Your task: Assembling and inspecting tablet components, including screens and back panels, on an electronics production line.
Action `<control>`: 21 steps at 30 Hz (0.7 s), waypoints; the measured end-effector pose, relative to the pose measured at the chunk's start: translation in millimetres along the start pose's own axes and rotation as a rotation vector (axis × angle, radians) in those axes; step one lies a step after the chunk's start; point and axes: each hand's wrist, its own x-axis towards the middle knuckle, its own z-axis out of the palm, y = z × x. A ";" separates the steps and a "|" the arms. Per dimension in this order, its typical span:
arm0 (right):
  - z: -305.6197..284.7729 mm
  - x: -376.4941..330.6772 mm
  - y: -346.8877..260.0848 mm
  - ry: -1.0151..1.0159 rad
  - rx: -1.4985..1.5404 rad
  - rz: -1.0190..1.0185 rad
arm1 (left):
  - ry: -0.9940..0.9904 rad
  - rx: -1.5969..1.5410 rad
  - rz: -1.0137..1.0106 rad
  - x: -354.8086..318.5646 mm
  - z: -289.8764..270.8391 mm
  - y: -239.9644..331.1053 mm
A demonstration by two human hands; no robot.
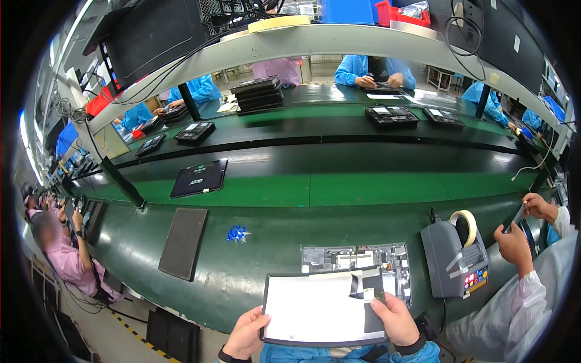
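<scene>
I hold a flat rectangular panel (315,308) with a white face and dark frame, tilted up over the bench edge. My left hand (247,331) grips its lower left corner. My right hand (393,317) holds its right side, thumb and fingers pinching a small dark piece with tape (367,289) near the panel's upper right. Just behind the panel lies an open device chassis with circuit boards (357,260) on the green bench.
A grey tape dispenser (455,254) with a tape roll stands to the right. A dark flat pad (183,242) and small blue bits (237,233) lie to the left. A dark tablet (198,179) rides the conveyor belt. A co-worker's hands (514,242) work at the right.
</scene>
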 end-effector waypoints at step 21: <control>3.2 19.1 2.1 0.020 0.101 -0.046 | -0.330 1.183 -0.069 115.4 75.0 109.8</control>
